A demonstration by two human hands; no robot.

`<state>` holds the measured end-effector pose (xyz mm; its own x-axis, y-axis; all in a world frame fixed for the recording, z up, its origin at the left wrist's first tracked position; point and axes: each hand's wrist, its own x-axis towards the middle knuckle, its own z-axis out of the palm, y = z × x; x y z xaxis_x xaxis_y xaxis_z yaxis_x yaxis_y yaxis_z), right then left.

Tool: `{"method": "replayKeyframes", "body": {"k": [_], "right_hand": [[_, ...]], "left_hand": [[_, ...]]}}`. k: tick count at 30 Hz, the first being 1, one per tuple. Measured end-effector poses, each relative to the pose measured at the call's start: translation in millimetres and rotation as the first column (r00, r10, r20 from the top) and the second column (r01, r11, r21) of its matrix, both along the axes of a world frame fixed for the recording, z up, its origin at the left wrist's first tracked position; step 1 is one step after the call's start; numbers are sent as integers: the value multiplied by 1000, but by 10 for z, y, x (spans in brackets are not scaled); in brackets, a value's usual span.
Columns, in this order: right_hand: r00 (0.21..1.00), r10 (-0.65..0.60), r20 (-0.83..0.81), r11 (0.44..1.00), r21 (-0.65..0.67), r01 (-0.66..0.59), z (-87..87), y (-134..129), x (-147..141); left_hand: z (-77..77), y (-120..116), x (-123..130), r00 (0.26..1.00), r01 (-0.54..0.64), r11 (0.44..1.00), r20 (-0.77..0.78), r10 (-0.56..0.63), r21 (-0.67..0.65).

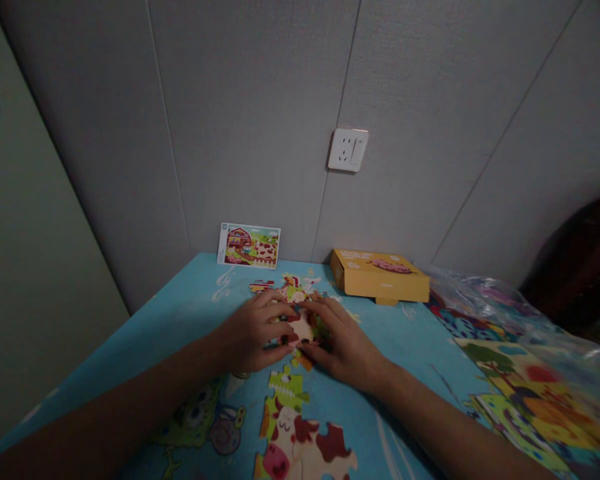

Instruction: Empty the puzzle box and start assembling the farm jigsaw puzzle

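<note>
Both hands meet over a pile of loose jigsaw pieces (pixel 300 288) at the middle of the blue table cover. My left hand (pixel 257 331) has its fingers bent over the pile's left side, touching a cream and brown piece (pixel 301 328). From the right, my right hand (pixel 344 340) curves around the same piece, thumb at its near edge and fingers at its far edge. Nearer to me lies a joined puzzle section (pixel 300 443) with a cow's face and a green strip above it.
A farm picture card (pixel 249 245) leans against the wall at the back left. The yellow box (pixel 380 277) stands at the back right. Clear plastic wrapping (pixel 490 300) and a colourful picture sheet (pixel 545 393) lie at the right. A socket (pixel 348 150) is on the wall.
</note>
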<state>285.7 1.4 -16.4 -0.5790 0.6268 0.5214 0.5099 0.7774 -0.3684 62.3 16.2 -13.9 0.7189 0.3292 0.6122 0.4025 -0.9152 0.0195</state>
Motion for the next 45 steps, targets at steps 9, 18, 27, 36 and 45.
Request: {"method": "replayKeyframes", "body": {"k": [9, 18, 27, 36, 45], "right_hand": [[977, -192, -94, 980, 28, 195, 7, 97, 106], [958, -83, -275, 899, -435, -47, 34, -45, -29], [967, 248, -60, 182, -977, -108, 358, 100, 371], [860, 485, 160, 31, -986, 166, 407, 60, 394], [799, 522, 299, 218, -952, 214, 444, -5, 369]], "left_hand": [[11, 61, -60, 972, -193, 981, 137, 194, -15], [48, -48, 14, 994, 108, 994, 6, -108, -18], [118, -260, 72, 950, 286, 895, -20, -311, -342], [93, -318, 99, 935, 170, 839, -185, -303, -516], [105, -328, 82, 929, 114, 864, -256, -268, -491]]}}
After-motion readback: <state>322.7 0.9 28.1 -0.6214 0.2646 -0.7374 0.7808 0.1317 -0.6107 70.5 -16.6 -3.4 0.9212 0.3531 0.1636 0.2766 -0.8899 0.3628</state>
